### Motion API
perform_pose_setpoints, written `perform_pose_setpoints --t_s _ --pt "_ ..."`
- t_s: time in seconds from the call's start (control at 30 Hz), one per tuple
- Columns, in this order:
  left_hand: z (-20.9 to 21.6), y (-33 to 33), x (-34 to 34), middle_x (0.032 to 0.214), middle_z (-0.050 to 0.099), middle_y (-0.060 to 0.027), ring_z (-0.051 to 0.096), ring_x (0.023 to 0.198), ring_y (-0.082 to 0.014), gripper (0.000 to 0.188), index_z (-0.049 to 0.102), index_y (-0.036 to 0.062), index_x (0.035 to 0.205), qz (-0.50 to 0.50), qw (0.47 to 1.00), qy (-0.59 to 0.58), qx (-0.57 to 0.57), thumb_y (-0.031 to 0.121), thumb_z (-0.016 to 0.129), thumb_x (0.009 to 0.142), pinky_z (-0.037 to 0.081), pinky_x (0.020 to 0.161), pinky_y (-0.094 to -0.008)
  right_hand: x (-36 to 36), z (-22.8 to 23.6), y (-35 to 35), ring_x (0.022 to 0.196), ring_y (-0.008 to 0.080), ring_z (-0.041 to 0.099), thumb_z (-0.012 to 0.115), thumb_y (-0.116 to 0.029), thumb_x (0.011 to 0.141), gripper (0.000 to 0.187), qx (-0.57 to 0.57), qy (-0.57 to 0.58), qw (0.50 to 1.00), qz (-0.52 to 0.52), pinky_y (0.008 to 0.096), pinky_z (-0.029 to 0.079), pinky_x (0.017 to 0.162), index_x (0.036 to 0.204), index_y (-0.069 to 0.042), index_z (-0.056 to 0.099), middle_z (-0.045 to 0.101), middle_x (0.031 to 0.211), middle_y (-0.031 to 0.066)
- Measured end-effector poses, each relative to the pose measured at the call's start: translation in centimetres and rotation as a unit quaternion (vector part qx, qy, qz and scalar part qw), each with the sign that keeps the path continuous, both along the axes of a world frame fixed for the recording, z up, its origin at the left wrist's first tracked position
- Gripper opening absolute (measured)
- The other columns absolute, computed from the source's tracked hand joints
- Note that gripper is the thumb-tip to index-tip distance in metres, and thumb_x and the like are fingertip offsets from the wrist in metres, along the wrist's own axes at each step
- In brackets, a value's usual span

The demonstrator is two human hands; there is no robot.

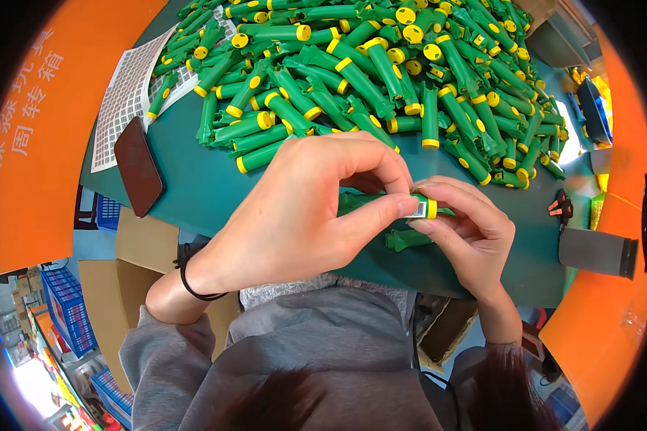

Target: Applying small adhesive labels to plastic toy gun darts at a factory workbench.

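Over the table's near edge, my left hand [295,197] pinches with thumb and forefinger at a small white sticker [418,210] with dark bars. This sticker lies against the yellow-ended green tube [433,208], whose yellow end my right hand [474,230] grips between thumb and fingers. Part of the tube's green body is hidden behind my left fingers. Below my hands, another green tube [410,239] lies on the table. Beyond them spreads a big heap of similar green tubes [323,93] with yellow ends.
Sheets of small dark-printed stickers [122,93] lie at the left, partly under the heap. Near them is a dark brown phone-like slab [138,169]. A grey cylinder [598,253] and a black-and-orange tool [561,207] sit at the right. An open cardboard box [115,287] stands below left.
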State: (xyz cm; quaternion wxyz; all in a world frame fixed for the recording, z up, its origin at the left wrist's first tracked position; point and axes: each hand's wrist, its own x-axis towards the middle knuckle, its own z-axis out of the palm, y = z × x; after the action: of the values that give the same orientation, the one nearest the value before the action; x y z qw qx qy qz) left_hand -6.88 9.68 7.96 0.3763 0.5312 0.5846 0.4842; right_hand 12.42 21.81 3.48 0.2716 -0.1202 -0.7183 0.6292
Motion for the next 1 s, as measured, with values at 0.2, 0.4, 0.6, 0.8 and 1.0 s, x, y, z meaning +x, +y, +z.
perform_pose_setpoints --t_s 0.2,0.4,0.6,0.8,1.0 --pt "-0.03 0.12 0.12 0.1 0.065 -0.0119 0.064 0.096 -0.0162 0.005 0.065 -0.0045 0.092 0.0 1.0 0.01 0.005 -0.003 0.068 0.088 0.054 0.087 -0.0291 0.0 -0.05 0.01 0.112 0.0258 0.062 0.069 0.016 0.08 0.038 -0.005 0.0 1.0 -0.002 0.0347 0.061 0.089 0.116 0.007 0.065 0.06 0.122 0.0206" --pt "-0.05 0.08 0.33 0.098 0.065 -0.0118 0.064 0.094 -0.015 0.005 0.064 -0.0045 0.09 0.006 0.999 0.037 0.009 -0.003 0.068 0.088 0.054 0.086 -0.0286 -0.06 -0.17 -0.03 0.112 0.0262 0.061 0.069 0.015 0.08 0.037 -0.001 0.007 1.0 -0.003 0.0358 0.061 0.089 0.116 0.008 0.064 0.059 0.124 0.021" --pt "-0.22 0.16 0.47 0.096 0.065 -0.011 0.064 0.092 -0.0144 0.005 0.063 -0.0044 0.09 0.014 0.998 0.055 0.016 -0.004 0.067 0.087 0.054 0.085 -0.0286 -0.1 -0.39 -0.07 0.111 0.0225 0.063 0.068 0.014 0.084 0.036 -0.015 0.022 1.0 -0.006 0.0343 0.059 0.094 0.119 0.007 0.064 0.06 0.124 0.0174" --pt "-0.09 0.17 0.65 0.095 0.065 -0.0102 0.064 0.09 -0.0138 0.006 0.063 -0.0043 0.089 0.022 0.998 0.063 0.014 -0.005 0.067 0.086 0.055 0.085 -0.0286 0.1 -0.44 0.0 0.112 0.0269 0.062 0.068 0.016 0.081 0.039 -0.012 0.01 1.0 -0.008 0.0378 0.061 0.092 0.119 0.01 0.062 0.057 0.126 0.0213" --pt "-0.04 0.21 0.82 0.094 0.065 -0.0103 0.064 0.088 -0.0136 0.006 0.062 -0.0044 0.089 0.028 0.997 0.067 0.015 -0.006 0.067 0.086 0.055 0.084 -0.0284 0.09 -0.49 -0.07 0.11 0.0215 0.064 0.068 0.013 0.083 0.036 -0.021 0.008 1.0 -0.02 0.0341 0.057 0.096 0.118 0.007 0.065 0.06 0.125 0.0168"
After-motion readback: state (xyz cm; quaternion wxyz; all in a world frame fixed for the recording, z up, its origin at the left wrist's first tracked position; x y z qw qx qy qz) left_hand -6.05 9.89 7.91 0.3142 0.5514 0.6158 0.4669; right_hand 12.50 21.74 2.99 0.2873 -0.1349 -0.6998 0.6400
